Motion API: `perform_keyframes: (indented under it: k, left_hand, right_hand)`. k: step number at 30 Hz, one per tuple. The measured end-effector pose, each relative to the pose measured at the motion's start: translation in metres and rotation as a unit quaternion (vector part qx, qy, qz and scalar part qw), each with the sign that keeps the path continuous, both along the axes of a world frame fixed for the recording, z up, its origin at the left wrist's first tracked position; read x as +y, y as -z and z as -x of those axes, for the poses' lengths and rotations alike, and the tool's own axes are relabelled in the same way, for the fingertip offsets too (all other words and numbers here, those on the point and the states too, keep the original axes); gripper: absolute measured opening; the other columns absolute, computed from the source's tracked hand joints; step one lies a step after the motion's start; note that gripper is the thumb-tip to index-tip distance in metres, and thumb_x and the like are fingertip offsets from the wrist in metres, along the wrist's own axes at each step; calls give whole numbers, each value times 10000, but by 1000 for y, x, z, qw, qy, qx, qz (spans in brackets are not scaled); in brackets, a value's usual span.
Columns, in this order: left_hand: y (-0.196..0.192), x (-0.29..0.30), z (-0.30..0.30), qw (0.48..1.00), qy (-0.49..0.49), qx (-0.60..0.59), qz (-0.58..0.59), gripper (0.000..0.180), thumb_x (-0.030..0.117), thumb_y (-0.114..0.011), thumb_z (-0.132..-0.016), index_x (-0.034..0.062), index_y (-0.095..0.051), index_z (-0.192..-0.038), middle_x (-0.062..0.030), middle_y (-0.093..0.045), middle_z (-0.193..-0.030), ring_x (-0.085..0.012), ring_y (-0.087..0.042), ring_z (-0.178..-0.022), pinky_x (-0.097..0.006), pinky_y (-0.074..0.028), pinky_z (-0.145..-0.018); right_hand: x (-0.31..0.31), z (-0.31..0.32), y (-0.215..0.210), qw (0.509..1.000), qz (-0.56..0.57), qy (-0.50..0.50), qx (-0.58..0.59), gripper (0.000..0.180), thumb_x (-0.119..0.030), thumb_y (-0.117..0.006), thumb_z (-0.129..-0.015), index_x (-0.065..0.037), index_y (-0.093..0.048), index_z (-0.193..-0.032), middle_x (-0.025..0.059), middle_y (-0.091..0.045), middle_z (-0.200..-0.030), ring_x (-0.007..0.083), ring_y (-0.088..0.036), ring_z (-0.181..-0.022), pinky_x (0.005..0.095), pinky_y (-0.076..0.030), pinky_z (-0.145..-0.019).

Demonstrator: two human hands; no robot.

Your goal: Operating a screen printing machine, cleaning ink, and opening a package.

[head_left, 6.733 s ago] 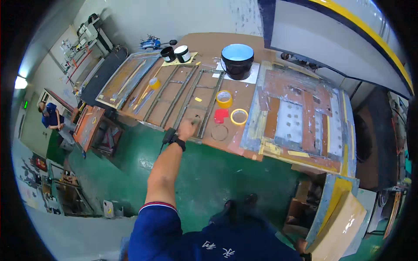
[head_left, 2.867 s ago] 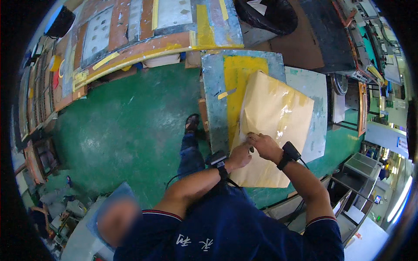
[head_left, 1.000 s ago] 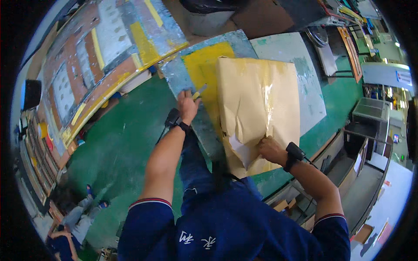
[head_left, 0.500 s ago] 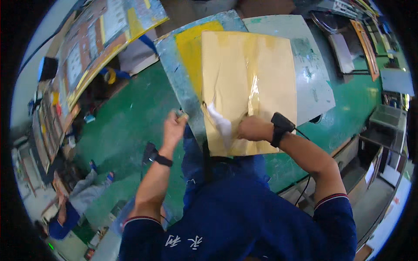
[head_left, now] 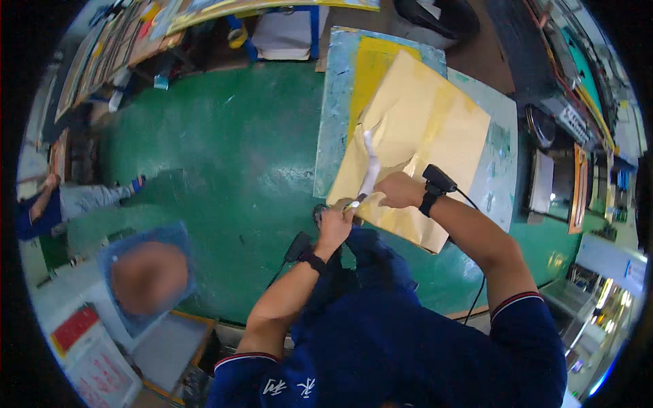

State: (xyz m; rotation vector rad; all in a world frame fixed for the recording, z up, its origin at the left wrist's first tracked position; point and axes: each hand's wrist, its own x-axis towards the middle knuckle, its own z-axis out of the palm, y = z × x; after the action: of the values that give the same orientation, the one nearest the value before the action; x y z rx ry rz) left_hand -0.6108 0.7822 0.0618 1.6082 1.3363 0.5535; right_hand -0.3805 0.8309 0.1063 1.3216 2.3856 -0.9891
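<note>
A flat package wrapped in brown kraft paper (head_left: pixel 435 129) lies slantwise in front of me, with shiny clear tape along it. Its wrapping is torn open on the left side, and white material (head_left: pixel 371 160) shows through the gap. My right hand (head_left: pixel 403 190) is closed on the torn edge of the paper beside that gap. At the package's near left corner, my left hand (head_left: pixel 335 228) is closed around a small light-and-dark object (head_left: pixel 356 202), too small to name. The object's tip is right by the torn paper.
Under the package are a blue-grey board (head_left: pixel 333 129) with a yellow patch and a pale grey-green board (head_left: pixel 505 129). Green floor (head_left: pixel 224 156) spreads to the left. Another person (head_left: pixel 81 200) is at the far left. A round-topped stool (head_left: pixel 148 277) stands at lower left.
My view has turned, and the package now lies slanted. My left hand has come from away on the left to the package's torn edge, near my right hand. The paper is lifted more.
</note>
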Motion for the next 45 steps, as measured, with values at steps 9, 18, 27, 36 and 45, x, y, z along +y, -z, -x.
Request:
perform_keyframes:
  k: [9,18,27,36,45]
  left_hand:
    - [3,-32,-26,995,-79,34,46,229,201,-527,-881,-22,-576,-868,-290,-593,-718,-462,-597,-705,-520,-480,-633]
    - [9,-66,-50,991,-126,36,12,273,227,-511,-900,-38,-565,-861,-279,-601,-771,-456,-588,-761,-521,-467,-668]
    - [32,-105,-77,989,-124,17,74,302,255,-464,-913,-24,-558,-850,-280,-608,-835,-470,-579,-798,-531,-463,-707]
    - [42,-126,-79,978,-162,-76,112,265,220,-502,-916,-31,-583,-944,-262,-612,-830,-447,-595,-787,-468,-465,-677]
    - [38,-129,-67,980,-176,-16,90,266,234,-488,-920,2,-581,-1011,-266,-604,-852,-443,-586,-804,-498,-457,-671]
  right_hand:
    - [-9,14,-4,1000,-22,-11,18,267,-305,-621,-828,-39,-602,-844,179,-603,-729,386,-596,-758,491,-452,-673]
    - [-12,7,2,997,-19,-51,62,270,-308,-595,-850,-41,-579,-824,192,-597,-768,400,-579,-764,484,-447,-672]
    - [-24,-15,1,984,4,-180,-18,219,-252,-620,-796,-55,-615,-892,171,-609,-844,362,-595,-849,461,-461,-717]
    - [-25,-5,19,918,-287,-238,132,111,-118,-585,-755,-105,-651,-844,88,-545,-1096,249,-497,-1070,382,-386,-859]
    - [-17,-6,38,915,-60,-375,-136,141,-165,-622,-669,-101,-683,-778,115,-637,-704,307,-629,-725,432,-464,-687]
